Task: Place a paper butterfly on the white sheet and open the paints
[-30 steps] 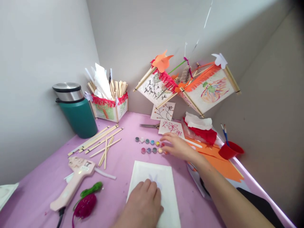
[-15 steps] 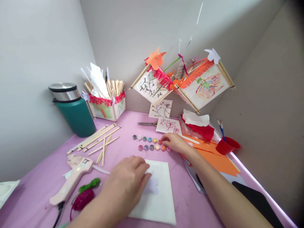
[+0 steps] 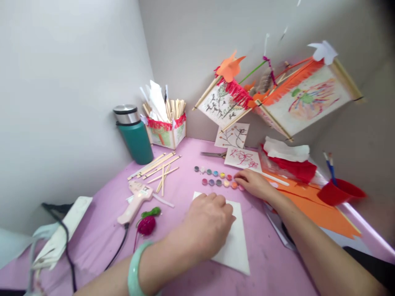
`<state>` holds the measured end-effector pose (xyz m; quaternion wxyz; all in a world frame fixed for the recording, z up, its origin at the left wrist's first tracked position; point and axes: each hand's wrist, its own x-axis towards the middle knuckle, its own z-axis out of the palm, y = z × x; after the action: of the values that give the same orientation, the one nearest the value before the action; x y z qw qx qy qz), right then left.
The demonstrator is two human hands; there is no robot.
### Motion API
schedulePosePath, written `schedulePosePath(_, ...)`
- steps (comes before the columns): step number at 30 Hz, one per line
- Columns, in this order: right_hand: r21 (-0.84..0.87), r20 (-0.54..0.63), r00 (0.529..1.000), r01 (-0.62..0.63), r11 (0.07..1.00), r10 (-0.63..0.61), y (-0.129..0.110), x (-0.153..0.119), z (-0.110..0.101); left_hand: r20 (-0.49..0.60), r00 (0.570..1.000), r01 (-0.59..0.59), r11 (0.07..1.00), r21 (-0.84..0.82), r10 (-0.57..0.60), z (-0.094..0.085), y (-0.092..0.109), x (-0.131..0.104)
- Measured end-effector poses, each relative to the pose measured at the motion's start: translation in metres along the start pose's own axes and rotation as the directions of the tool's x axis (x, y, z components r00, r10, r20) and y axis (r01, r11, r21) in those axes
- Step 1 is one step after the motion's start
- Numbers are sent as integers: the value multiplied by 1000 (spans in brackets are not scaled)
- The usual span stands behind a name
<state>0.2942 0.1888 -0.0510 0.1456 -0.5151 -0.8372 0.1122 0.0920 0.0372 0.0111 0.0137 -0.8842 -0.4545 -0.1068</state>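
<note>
My left hand is over a white square sheet, its fingers curled; what they hold, if anything, is hidden. The light purple cutout is out of sight under or behind that hand. My right hand rests at the right end of two strips of small paint pots, fingers bent round the end pots. A green bracelet circles the left wrist. Behind the pots lies a card with a red flower drawing, beside scissors.
A glue gun, yarn, wooden sticks and a green bottle are at the left. Orange paper and a red cup with brushes lie right. Decorated lanterns hang above the back.
The view has swung left, showing a power strip at the left. My left hand has curled more and now covers the purple cutout. My right hand stays by the paint pots.
</note>
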Motion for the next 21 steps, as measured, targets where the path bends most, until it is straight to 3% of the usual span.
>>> schedulePosePath(4, -6, 18, 1000, -9, 1000, 10, 6, 1, 3, -39, 977, 212, 977, 38, -210, -11, -16, -35)
schedulePosePath(8, -8, 22, 999, -47, 999, 47, 8, 5, 6, -127, 858, 513, 845, 151, -498, -14, -46, -86)
schedulePosePath(11, 7, -6, 997, -75, 997, 75, 8, 6, 9, -92, 786, 613, 751, 246, -611, -3, -55, -114)
schedulePosePath(14, 39, -16, 996, -84, 996, 85, 10, 5, 10, 5, 737, 656, 717, 237, -676, 8, -54, -121)
schedulePosePath(17, 96, -10, 995, -94, 991, 96, 13, 2, 9, 62, 756, 651, 758, 47, -652, -3, -62, -113)
schedulePosePath(19, 139, -9, 994, -103, 985, 105, 13, 1, 7, -41, 791, 602, 789, -121, -610, -26, -79, -104)
schedulePosePath(20, 160, -9, 994, -110, 981, 113, 14, 0, 6, -159, 767, 604, 783, -147, -621, -41, -91, -100)
schedulePosePath(21, 178, -9, 992, -120, 977, 123, 14, 0, 5, -290, 710, 637, 761, -125, -642, -55, -104, -96)
